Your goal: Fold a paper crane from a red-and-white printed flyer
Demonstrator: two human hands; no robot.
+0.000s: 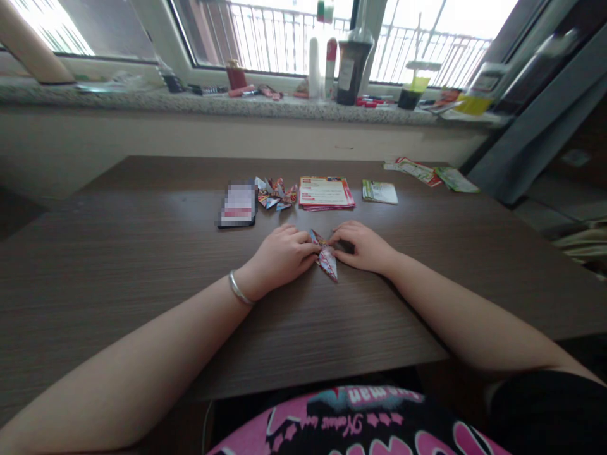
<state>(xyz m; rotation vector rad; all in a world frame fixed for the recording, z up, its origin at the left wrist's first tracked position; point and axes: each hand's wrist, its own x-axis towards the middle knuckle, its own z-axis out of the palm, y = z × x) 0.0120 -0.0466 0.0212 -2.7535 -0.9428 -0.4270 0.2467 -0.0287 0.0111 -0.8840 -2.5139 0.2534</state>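
Left hand (287, 253) and right hand (360, 246) meet before you over one small folded paper (327, 260) on the brown table (142, 265), roughly midway between its near and far edges. Your left thumb and fingers are pinched on the paper's left side. Your right thumb and fingertips curve to its right side, a gap showing within their arch; whether they grip or only touch, you cannot tell from this view. The paper's pointed end slants toward you. A silver bangle (241, 288) circles your left wrist.

Just beyond your hands, a row of things bounds your forward reach: from left, a dark-edged flat item (237, 205) with a blurred face, a cluster of folded papers (277, 193), a stack of printed cards (327, 192) and a smaller green-edged stack (380, 192). More loose cards (420, 172) lie near the far right corner. Broad tabletop stretches outward past both forearms. Behind the far edge rises a pale wall (237, 133), topped by a crowded stone windowsill (294, 109); your printed shirt (351, 423) shows just below the near edge
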